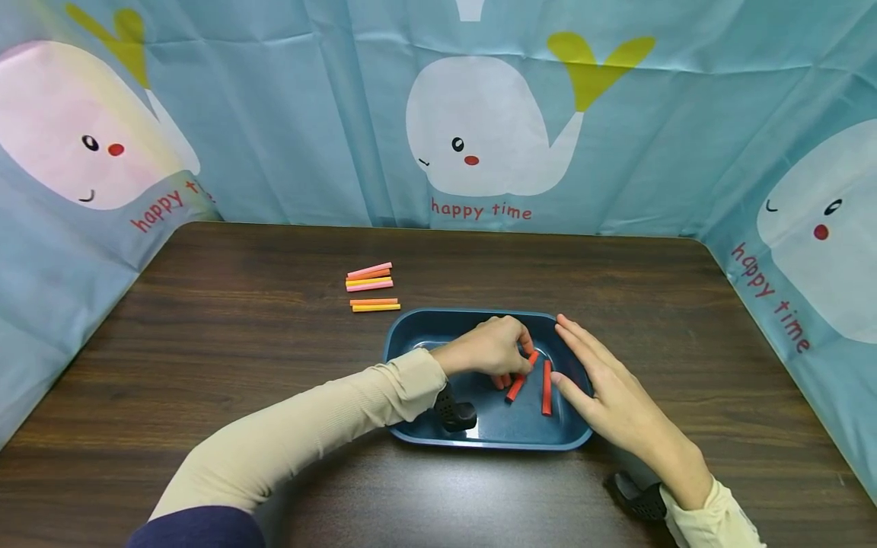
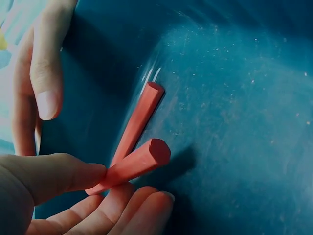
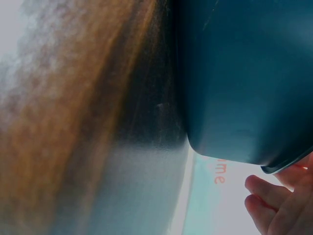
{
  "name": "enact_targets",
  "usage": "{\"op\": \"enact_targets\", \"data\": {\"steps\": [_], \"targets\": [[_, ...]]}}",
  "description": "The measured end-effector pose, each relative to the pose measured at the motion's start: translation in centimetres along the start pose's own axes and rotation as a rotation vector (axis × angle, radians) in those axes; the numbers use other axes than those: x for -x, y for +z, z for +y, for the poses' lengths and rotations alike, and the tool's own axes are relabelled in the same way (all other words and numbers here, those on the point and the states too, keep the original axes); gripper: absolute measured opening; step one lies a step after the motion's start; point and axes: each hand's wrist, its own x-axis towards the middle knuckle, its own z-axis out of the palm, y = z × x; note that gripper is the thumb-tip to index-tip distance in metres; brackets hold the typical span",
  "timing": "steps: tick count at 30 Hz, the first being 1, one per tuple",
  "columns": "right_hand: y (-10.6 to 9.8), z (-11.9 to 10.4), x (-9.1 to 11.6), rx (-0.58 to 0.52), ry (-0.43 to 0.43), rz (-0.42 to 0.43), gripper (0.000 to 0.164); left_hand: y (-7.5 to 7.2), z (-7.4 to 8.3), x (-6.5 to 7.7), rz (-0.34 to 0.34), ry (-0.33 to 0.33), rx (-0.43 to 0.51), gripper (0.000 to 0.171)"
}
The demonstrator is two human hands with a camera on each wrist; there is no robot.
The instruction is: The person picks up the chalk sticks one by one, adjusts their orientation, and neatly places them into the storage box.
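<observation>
A blue rectangular tray point(image 1: 489, 444) stands on the table. Over its inside, my left hand point(image 1: 489, 346) pinches a red stick point(image 2: 142, 164) between thumb and fingers, with one end tilted up. Another red stick point(image 1: 546, 388) lies on the tray floor near the right wall and shows behind the held one in the left wrist view. At the tray's right side is my right hand point(image 1: 610, 392), its fingers extended along the outside of the rim point(image 3: 288, 164) and its thumb over the inside. Part of what lies under my left hand is hidden.
Beyond the tray's back left corner lie several pink, orange and yellow sticks point(image 1: 369, 278), with an orange and a yellow stick point(image 1: 374, 305) just in front of them. A light blue whale-print curtain point(image 1: 342, 137) hangs behind and beside the brown table point(image 1: 240, 327).
</observation>
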Motion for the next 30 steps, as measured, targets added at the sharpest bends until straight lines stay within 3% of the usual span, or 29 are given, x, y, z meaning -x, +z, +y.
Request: {"op": "enact_targets", "data": {"steps": [18, 30], "targets": [[0.0, -0.5, -0.3, -0.043, -0.008, -0.01, 0.064, 1.0, 0.3, -0.8, 0.002, 0.017, -0.043, 0.024], [0.0, -0.3, -0.1, -0.031, -0.002, 0.003, 0.065, -0.6, 0.2, 0.1, 0.014, 0.085, -0.074, 0.028]]}}
